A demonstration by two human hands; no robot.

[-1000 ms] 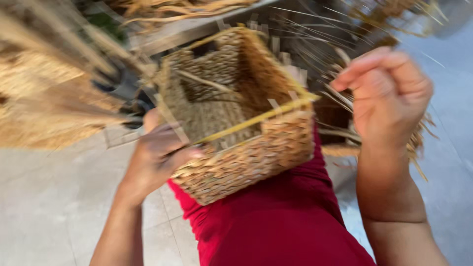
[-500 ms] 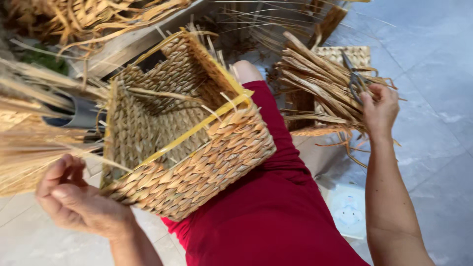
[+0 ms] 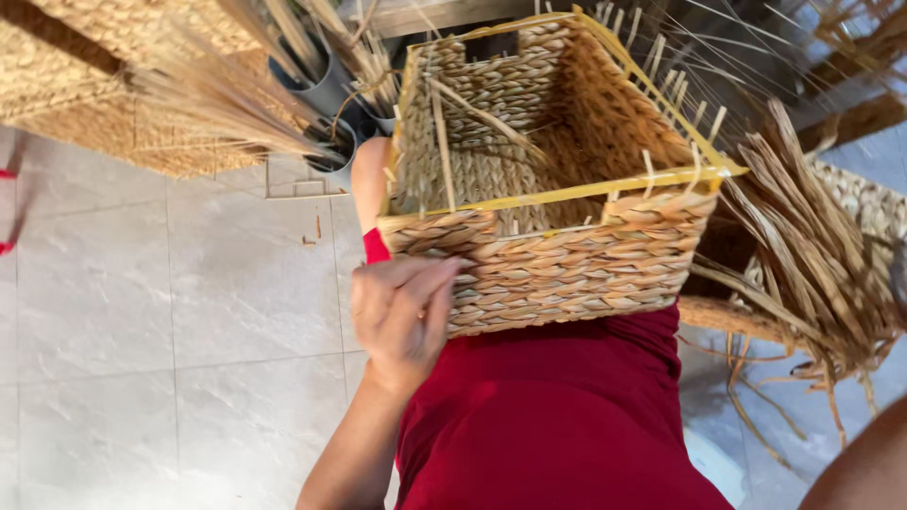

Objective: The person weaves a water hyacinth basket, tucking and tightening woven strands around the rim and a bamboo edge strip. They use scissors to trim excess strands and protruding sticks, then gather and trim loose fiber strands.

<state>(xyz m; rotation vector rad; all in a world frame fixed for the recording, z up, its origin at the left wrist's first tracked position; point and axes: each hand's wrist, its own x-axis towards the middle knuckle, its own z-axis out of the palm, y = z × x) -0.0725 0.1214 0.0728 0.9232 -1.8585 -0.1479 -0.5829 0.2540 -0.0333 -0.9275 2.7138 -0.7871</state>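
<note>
The woven basket (image 3: pixel 557 189) rests on the person's lap, on the red garment (image 3: pixel 557 416) that covers the thighs, in the upper middle of the head view. The basket is rectangular. Its open mouth faces up and slightly toward the camera, so the interior floor and inner walls are visible. Its long axis runs roughly left to right across the lap, with the right end tilted a little lower in the frame. A yellow frame rod (image 3: pixel 567 194) follows the rim, and unwoven upright stakes (image 3: pixel 661 94) project past the rim along the far and right walls. The near wall shows finished horizontal braided rows. The left hand (image 3: pixel 402 316) sits at the lower left corner of the basket: the fingers are loosely curled and lie against the near wall, touching it but not clamped around any strand. The right hand is out of frame; only part of the right forearm (image 3: pixel 864 467) shows at the lower right corner, so its state cannot be determined. A bundle of loose dry reeds (image 3: pixel 812 255) lies just beside the right wall of the basket. Grey pipe sections (image 3: pixel 326 90) holding straw stand beyond the left corner, possibly touching it; the view there is cluttered. Pale floor tiles (image 3: pixel 170 321) fill the left side.
</note>
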